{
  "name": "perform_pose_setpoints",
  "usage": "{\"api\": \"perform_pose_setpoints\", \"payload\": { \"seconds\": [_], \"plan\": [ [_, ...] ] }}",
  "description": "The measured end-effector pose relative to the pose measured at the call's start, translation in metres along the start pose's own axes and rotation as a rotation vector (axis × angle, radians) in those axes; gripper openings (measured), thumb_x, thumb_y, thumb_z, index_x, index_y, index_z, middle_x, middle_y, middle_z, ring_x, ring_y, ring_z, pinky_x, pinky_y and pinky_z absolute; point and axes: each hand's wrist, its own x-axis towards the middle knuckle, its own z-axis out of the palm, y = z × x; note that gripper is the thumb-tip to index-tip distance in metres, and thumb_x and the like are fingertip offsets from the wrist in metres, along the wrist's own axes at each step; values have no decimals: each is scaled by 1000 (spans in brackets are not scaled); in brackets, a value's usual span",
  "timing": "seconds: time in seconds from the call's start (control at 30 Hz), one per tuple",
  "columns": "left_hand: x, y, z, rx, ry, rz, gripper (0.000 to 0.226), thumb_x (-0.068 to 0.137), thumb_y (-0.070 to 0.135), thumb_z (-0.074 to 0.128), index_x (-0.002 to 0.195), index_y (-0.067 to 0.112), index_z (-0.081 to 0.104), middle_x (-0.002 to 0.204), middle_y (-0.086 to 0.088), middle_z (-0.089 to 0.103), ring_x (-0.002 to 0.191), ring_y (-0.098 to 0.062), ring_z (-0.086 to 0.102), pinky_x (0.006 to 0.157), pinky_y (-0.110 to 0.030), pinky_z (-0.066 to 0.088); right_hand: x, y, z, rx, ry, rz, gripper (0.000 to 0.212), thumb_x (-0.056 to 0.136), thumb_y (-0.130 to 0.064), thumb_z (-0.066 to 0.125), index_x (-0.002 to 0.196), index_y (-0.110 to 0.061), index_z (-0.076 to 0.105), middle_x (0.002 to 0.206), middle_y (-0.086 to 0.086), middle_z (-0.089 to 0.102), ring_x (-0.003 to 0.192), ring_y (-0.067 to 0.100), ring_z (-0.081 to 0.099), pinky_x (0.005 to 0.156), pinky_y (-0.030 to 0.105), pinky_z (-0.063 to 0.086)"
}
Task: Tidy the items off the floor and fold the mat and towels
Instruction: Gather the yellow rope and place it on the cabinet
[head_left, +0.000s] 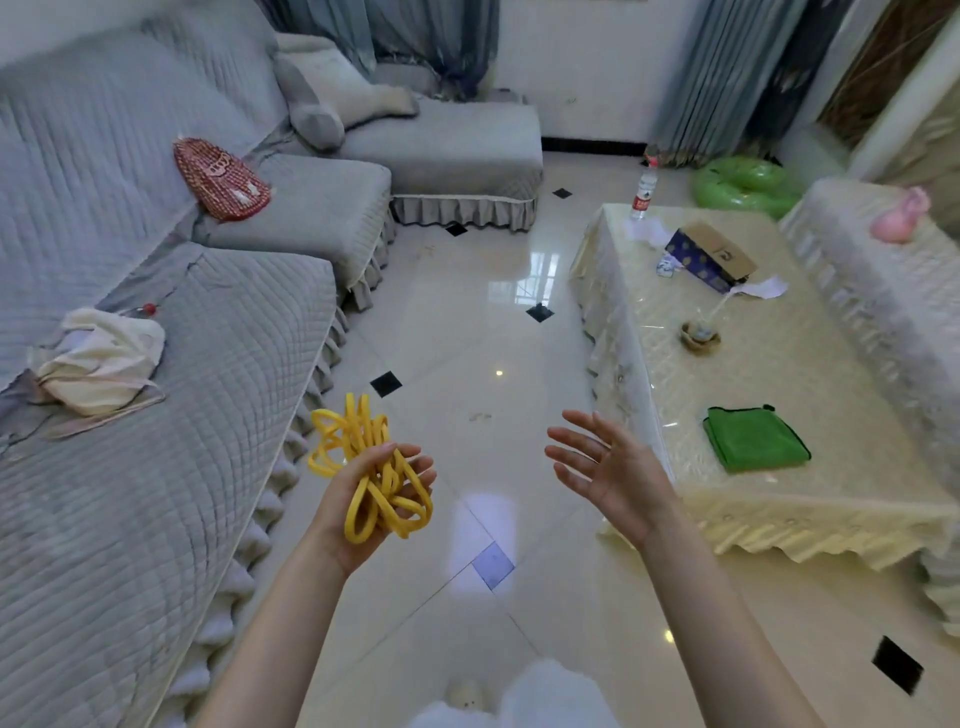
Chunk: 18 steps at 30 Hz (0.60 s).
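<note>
My left hand (358, 499) is held palm up over the tiled floor (467, 364), its fingers curled around a bundled yellow band (363, 457) whose loops stick out above and below the palm. To its right, my right hand (608, 473) is raised with fingers spread and nothing in it. A folded green towel (753, 439) lies on the near part of the coffee table (810, 374), right of my right hand.
A grey sofa (130, 467) runs along the left, with a cream bag (98, 358) and a red patterned bag (221, 176) on it. The table carries a cardboard box (711, 254), a bottle (644, 192) and a small bowl (700, 335). A green inflatable ring (743, 184) lies at the far right.
</note>
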Motion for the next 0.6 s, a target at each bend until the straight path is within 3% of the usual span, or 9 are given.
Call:
{"api": "perform_pose_setpoints", "payload": {
  "seconds": [0.23, 0.4, 0.6],
  "plan": [
    [102, 53, 19, -5, -40, -64, 24, 70, 24, 59, 69, 5, 75, 83, -17, 70, 72, -25, 70, 67, -32, 57, 102, -36, 24, 25, 23, 7, 27, 89, -26, 50, 104, -9, 64, 92, 10, 70, 79, 21, 66, 68, 29, 55],
    [188, 94, 45, 3, -53, -83, 27, 72, 24, 58, 86, 2, 65, 81, -15, 70, 69, -23, 70, 58, -27, 54, 196, -75, 39, 8, 11, 16, 27, 92, -26, 47, 104, -8, 64, 92, 10, 70, 81, 22, 66, 71, 31, 52],
    [300, 160, 88, -29, -34, -85, 28, 71, 24, 59, 88, 2, 64, 80, -14, 70, 70, -23, 70, 58, -27, 53, 313, -148, 59, 28, 13, 36, 25, 92, -25, 49, 103, -9, 64, 92, 10, 71, 79, 22, 67, 65, 29, 54]
  ]
}}
